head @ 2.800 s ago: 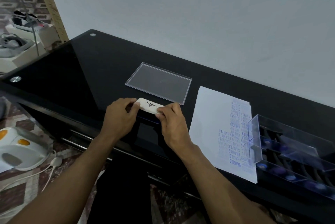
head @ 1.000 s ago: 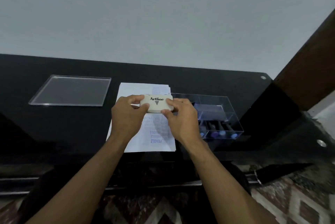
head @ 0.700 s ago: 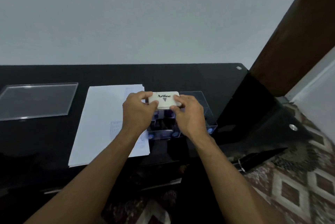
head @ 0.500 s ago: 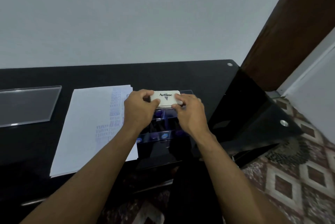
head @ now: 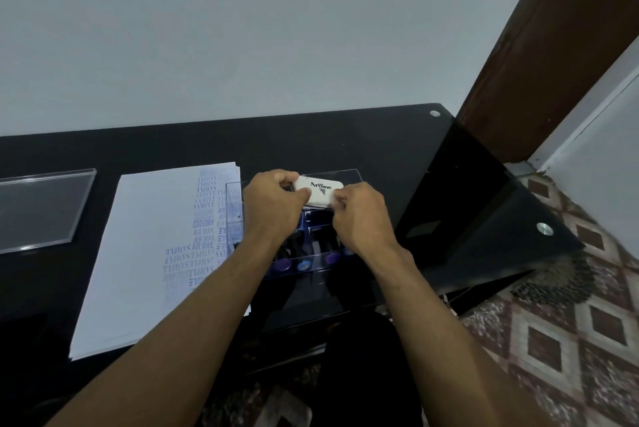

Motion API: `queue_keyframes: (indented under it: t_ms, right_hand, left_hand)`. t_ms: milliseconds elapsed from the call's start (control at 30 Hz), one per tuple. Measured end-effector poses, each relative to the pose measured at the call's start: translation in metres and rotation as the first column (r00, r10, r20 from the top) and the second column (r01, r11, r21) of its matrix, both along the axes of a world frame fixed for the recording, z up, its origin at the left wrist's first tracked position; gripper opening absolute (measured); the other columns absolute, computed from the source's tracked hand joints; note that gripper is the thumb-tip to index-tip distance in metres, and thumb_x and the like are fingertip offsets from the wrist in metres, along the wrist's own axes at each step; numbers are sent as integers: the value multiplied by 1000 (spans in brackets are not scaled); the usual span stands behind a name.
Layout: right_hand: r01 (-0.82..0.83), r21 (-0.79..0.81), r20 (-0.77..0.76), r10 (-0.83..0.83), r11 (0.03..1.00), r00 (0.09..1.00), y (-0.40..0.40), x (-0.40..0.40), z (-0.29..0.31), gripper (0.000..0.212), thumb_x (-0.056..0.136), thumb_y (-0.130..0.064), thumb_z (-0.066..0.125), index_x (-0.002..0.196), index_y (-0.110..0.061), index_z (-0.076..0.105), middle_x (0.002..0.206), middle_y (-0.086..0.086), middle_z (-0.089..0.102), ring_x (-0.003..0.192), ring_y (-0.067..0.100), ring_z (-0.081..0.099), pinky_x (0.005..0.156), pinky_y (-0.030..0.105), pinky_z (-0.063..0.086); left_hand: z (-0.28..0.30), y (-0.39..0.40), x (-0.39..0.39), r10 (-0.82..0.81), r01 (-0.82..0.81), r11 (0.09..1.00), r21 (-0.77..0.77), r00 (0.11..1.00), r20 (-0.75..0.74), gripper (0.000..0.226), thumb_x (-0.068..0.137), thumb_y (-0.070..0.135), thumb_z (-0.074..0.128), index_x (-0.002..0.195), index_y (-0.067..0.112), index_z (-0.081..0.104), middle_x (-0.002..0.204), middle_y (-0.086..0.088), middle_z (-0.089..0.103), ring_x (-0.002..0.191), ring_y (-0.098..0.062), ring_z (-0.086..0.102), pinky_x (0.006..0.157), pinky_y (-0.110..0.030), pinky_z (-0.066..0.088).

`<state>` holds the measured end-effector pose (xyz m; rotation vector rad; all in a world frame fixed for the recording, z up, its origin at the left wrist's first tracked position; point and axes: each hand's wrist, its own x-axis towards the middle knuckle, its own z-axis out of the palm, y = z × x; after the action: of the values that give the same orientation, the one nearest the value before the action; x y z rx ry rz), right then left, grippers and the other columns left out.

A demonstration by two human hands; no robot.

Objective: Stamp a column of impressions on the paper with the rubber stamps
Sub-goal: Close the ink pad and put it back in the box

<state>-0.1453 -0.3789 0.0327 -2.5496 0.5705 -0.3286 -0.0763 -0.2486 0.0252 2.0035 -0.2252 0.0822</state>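
Now ink pad (head: 320, 190) btw. both hands (head: 313, 212)

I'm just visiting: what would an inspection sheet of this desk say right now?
Surface: black glass table, glossy.
Job's things: paper bearing a column of blue stamped words; white Artline ink pad held over the clear stamp box; stamps inside.
Clutter: clear acrylic lid lying flat, far left.
Grippers: left hand and right hand both grip the ink pad.
Cables: nothing seen.
Surroundings: pale wall, brown door frame, patterned floor.
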Motion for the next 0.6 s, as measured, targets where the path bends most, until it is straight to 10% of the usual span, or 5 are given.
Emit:
queue_keyframes:
  t_ms: [267, 600]
  right_hand:
    - [0, 85, -38, 3, 996, 999, -3, 1, -3, 22, 87, -11, 51, 69, -12, 63, 80, 0, 66, 58, 13, 60, 46, 24, 47]
    - [6, 99, -33, -3, 995, 999, -6, -1, -4, 34, 94, -16, 58, 61, -23, 56, 82, 0, 65, 61, 6, 57, 49, 13, 36]
  left_hand:
    - [0, -4, -7, -39, 37, 999, 32, 997, 70, 20, 81, 11, 81, 101, 10, 79, 85, 11, 70, 66, 18, 59, 58, -1, 43]
    - [-17, -3, -7, -179, 101, 958, 268, 941, 287, 39, 90, 22, 75, 121, 0, 69, 110, -6, 59, 94, -17, 63, 81, -27, 57]
